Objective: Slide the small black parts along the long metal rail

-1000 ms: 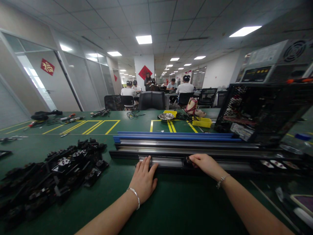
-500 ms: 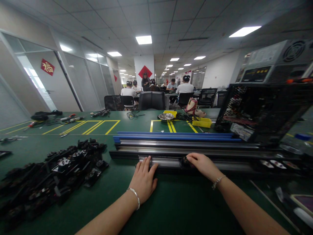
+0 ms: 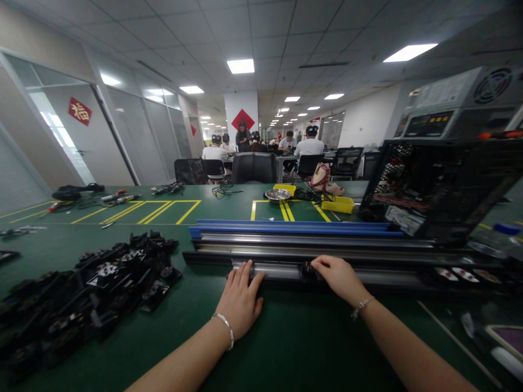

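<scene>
Across the green table lies a long black metal rail with a shiny channel. My left hand rests on its left end, fingers stretched out and pressing on top. My right hand is closed, thumb and fingertips together, on a small dark part sitting in the channel. Its exact kind is too dark to make out. Behind this rail lie another black rail and a blue rail, parallel to it. Further right, several pale-topped pieces sit along the front rail.
A heap of black parts covers the table's left side. An open computer case stands at the right with power supplies on top. A metal bowl and a yellow tray are further back. People sit at tables behind.
My right hand has shifted very slightly, its wrist a little to the left and down. My left hand and the rails stay where they were.
</scene>
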